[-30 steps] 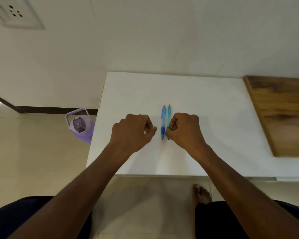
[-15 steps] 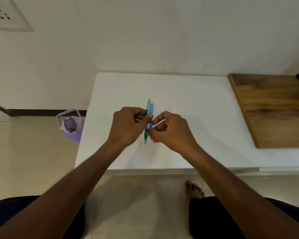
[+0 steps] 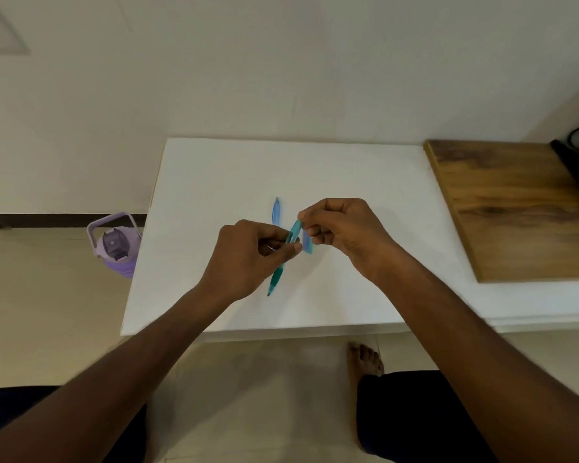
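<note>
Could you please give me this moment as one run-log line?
left hand: grips teal pen | right hand: pinches its top end | blue pen: on white table

Left hand (image 3: 248, 259) and right hand (image 3: 345, 228) pinch teal pen (image 3: 276, 277).

The light is soft, even and rather dim, with a warm cast, and comes from overhead. On the white table (image 3: 214, 182), faint soft-edged shadows lie beneath the left hand (image 3: 248, 259) and right hand (image 3: 345, 232), toward 6 o'clock. Motion blur smears the teal pen (image 3: 277, 278) and the right hand's edges. Wide-angle distortion bends straight lines at 3 and 9 o'clock.
</note>
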Available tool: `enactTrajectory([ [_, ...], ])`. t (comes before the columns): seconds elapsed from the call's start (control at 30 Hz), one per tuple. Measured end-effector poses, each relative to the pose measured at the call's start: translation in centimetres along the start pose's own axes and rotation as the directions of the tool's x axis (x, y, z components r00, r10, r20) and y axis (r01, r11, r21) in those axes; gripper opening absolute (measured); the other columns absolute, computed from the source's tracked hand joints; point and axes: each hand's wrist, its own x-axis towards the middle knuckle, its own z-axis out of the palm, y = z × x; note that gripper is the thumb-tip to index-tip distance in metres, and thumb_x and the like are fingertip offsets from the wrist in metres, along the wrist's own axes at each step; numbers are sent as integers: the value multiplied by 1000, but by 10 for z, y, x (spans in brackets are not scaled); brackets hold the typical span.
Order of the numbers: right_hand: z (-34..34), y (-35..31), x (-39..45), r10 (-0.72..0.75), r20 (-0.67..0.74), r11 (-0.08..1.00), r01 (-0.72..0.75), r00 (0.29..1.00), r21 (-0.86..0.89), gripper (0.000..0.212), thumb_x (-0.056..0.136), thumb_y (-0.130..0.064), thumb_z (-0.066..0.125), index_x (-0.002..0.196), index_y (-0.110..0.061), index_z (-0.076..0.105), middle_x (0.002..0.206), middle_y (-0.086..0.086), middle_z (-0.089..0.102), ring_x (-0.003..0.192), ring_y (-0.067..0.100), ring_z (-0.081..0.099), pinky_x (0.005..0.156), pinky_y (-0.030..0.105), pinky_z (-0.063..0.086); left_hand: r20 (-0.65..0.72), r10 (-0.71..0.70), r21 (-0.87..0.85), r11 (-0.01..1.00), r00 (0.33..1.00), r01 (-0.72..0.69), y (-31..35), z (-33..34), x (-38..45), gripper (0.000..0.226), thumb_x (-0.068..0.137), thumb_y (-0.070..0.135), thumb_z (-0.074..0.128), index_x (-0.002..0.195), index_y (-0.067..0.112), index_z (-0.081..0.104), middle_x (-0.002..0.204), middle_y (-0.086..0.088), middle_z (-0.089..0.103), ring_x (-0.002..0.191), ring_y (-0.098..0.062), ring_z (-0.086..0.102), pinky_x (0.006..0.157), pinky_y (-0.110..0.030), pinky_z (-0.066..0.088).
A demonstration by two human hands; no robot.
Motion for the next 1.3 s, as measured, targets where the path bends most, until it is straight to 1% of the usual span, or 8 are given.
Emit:
enactTrajectory([
  [0.13,-7,-1,7,-24,-42,1000,24,999,14,9,90,-19,80,92,-12,84,86,12,78,76,17,68,76,27,60,-15,-20,-65,998,1000,19,1,3,4,28,91,46,79,110,26,84,90,13,81,80,-3,76,79,-23,65],
  [0.33,-27,-8,11,3,-148,966,35,989,256,3,89,-10,80,91,-10,82,83,4,80,72,13,68,69,24,59,-14,-19,-18,1000,1000,19,-5,2,7,24,88,45,84,107,30,85,81,28,74,79,6,72,69,-5,52],
  [0.43,-58,-2,17,-102,-258,963,30,961,-268,17,82,-34,89,84,-18,82,75,-3,79,66,8,72,63,21,58,-21,-47,-20,999,999,47,-11,4,4,25,88,44,84,105,26,85,85,19,79,78,4,73,68,-5,51],
  [0.5,-67,9,19,-97,-236,762,-80,967,-643,26,79,-44,90,78,-20,79,70,-7,74,64,8,69,64,21,54,-40,-60,-16,998,997,59,-14,3,4,26,88,45,84,105,25,85,85,19,78,78,5,72,66,-3,49],
  [0.6,-63,28,23,-24,-207,638,-144,978,-756,32,79,-45,88,81,-15,80,79,0,75,75,13,70,70,26,53,-49,-57,1,998,997,57,-17,5,5,29,87,46,84,105,23,85,84,19,77,78,8,70,64,-1,47],
  [0.87,-66,22,23,-162,-249,709,-63,955,-702,30,91,-42,79,89,-12,81,83,0,78,73,11,69,71,22,52,-47,-29,46,998,998,31,-17,13,6,34,86,49,83,108,23,84,80,27,70,79,14,66,61,1,45],
  [1.0,-47,5,12,-43,-108,968,15,993,-252,19,93,-36,77,98,-18,82,86,-1,81,80,15,77,73,27,63,-68,-32,46,998,997,35,-18,13,8,37,86,50,83,110,22,83,80,27,68,78,17,64,62,2,45],
  [1.3,-19,7,4,35,69,987,-24,997,-158,5,88,-18,82,91,-14,82,88,6,80,67,10,70,68,23,57,-49,24,99,995,999,-19,-12,15,7,38,86,50,82,110,21,84,83,20,70,73,7,69,66,2,47],
])
